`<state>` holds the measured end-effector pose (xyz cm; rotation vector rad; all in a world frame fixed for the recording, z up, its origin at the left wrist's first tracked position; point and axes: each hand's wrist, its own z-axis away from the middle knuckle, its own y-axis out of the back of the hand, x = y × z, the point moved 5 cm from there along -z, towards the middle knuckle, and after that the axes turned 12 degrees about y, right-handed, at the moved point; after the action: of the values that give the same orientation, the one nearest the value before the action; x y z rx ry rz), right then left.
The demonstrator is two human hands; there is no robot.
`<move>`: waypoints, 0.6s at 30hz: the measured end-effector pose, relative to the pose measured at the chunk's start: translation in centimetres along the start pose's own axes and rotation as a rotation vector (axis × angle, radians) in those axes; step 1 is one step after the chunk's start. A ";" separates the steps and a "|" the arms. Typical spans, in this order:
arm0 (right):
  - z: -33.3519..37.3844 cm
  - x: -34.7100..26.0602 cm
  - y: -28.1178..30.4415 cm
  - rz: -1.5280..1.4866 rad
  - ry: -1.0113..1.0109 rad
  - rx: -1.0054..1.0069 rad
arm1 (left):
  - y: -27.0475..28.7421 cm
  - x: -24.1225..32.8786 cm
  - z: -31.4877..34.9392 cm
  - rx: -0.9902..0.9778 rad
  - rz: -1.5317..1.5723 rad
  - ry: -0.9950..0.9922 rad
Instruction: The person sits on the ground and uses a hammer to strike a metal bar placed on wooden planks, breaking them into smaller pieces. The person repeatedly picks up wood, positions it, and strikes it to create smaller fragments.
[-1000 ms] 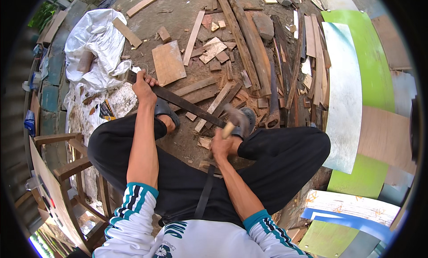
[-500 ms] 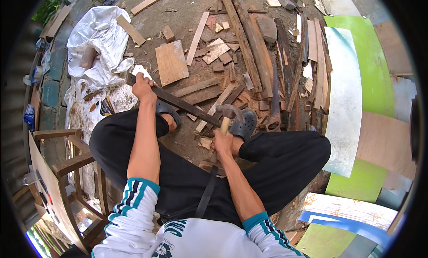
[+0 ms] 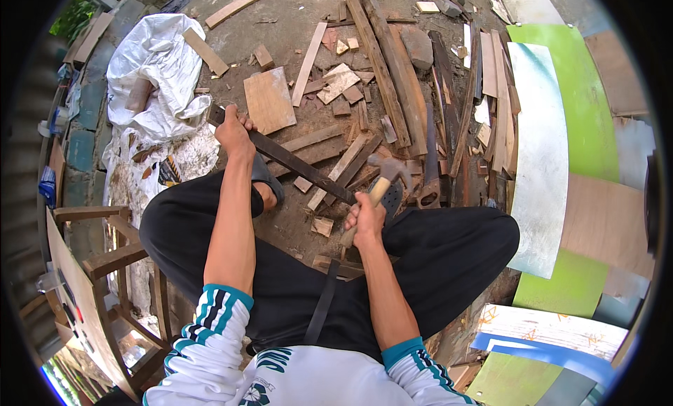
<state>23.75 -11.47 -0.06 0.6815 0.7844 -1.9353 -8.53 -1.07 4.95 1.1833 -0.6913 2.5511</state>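
Observation:
A long dark wooden strip point(image 3: 303, 169) slants across in front of me, over the ground between my knees. My left hand point(image 3: 235, 134) is closed around it near its far-left end. My right hand point(image 3: 366, 222) is wrapped round the pale wooden handle of a claw hammer point(image 3: 381, 188). The hammer's metal head points away from me, above my right clog point(image 3: 395, 198). The strip's near-right end meets my right hand at the fingers; whether that hand also grips the strip, I cannot tell.
A handsaw point(image 3: 430, 188) lies right of the hammer. Scrap boards, including a square plywood piece point(image 3: 270, 99), and long beams point(image 3: 392, 76) cover the ground ahead. A white sack point(image 3: 158, 62) lies far left, a wooden frame point(image 3: 116, 259) near left. Coloured sheets point(image 3: 540, 160) line the right.
Both hands have shifted slightly to the right, and the wooden strip has moved with them. The hammer has tipped rightward, its head now farther right and a little higher.

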 end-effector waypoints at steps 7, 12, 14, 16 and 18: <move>-1.6 2.6 1.5 -0.456 -0.099 0.230 | 2.0 0.1 -1.3 0.024 0.038 0.017; 0.1 10.4 -1.3 -0.343 -0.612 -0.342 | 1.5 0.6 -1.3 -0.013 0.080 0.012; -0.1 10.4 -1.3 -0.398 -0.578 -0.285 | 2.3 0.5 -1.3 0.054 0.030 -0.001; -0.2 8.5 -0.9 -0.337 -0.455 -0.218 | 2.0 0.4 -1.0 0.056 0.002 -0.015; -1.4 6.9 -0.6 -0.479 -0.342 -0.190 | 1.9 0.8 -1.2 0.030 0.035 0.004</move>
<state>20.41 -13.91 -5.79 0.0358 0.9559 -2.2812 -10.54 -2.05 4.28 1.1855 -0.6808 2.6006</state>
